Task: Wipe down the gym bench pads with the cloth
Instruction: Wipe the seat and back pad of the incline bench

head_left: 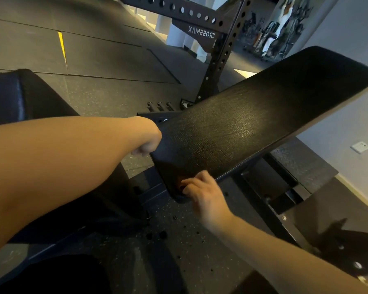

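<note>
The black textured back pad (pixel 253 124) slopes up from the middle of the view to the upper right. A second dark pad (pixel 26 96) lies at the left, partly behind my arm. My left hand (pixel 146 143) is at the back pad's left edge with its fingers curled round that edge, mostly hidden behind it. My right hand (pixel 202 192) is at the pad's lower end, blurred, its fingers curled over a small dark bunch that looks like the cloth (pixel 180 197). That bunch is hard to tell apart from the pad's corner.
A black perforated rack upright (pixel 219 58) stands behind the bench, with bolts (pixel 159 106) at its base. The bench's metal frame (pixel 285 200) runs under the pad at the right. Speckled rubber flooring (pixel 106 60) surrounds everything. A wall with an outlet (pixel 360 147) is at the right.
</note>
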### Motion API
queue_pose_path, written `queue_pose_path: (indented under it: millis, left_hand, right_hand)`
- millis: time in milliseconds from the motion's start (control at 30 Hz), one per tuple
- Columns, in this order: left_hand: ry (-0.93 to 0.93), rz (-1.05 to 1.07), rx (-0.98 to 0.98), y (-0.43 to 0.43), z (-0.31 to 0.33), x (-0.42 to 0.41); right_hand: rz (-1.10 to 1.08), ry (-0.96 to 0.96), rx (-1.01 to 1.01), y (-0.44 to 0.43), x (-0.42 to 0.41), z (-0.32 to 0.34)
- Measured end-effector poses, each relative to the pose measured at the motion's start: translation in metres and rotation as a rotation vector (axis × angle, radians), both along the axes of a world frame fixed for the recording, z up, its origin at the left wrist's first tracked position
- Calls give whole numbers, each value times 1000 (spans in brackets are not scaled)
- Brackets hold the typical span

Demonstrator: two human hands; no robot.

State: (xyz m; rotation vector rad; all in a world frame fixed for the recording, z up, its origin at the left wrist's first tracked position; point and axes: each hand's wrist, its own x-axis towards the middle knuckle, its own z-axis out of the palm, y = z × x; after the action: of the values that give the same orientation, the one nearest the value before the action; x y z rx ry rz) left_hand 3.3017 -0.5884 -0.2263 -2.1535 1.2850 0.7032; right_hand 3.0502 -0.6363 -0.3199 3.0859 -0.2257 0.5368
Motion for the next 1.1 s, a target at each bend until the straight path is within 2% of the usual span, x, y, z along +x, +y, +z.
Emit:
queue_pose_path:
  millis: [133,300,400,600,733,833,1100]
  left_hand:
    - [14,101,-3,6,-2,18]
    - [69,195,-101,9,-1,41]
    - [85,250,-120,14,0,49]
    - [1,254,-106,20,11,51]
    - [12,285,-104,16,10,47]
    - [16,271,-89,17,13,45]
    - [29,161,-147,2,-6,44]
  right_hand:
    - [56,46,19,16,-2,-8]
    - [67,80,0,5,26,-11]
    - [13,111,-3,-1,55,-17]
    - [-119,205,-120,-18,138,-6]
    - [-225,196,-136,-23,182,-3]
    - [-214,194,-83,-20,169,0]
    - [-49,121,16,7,33,2]
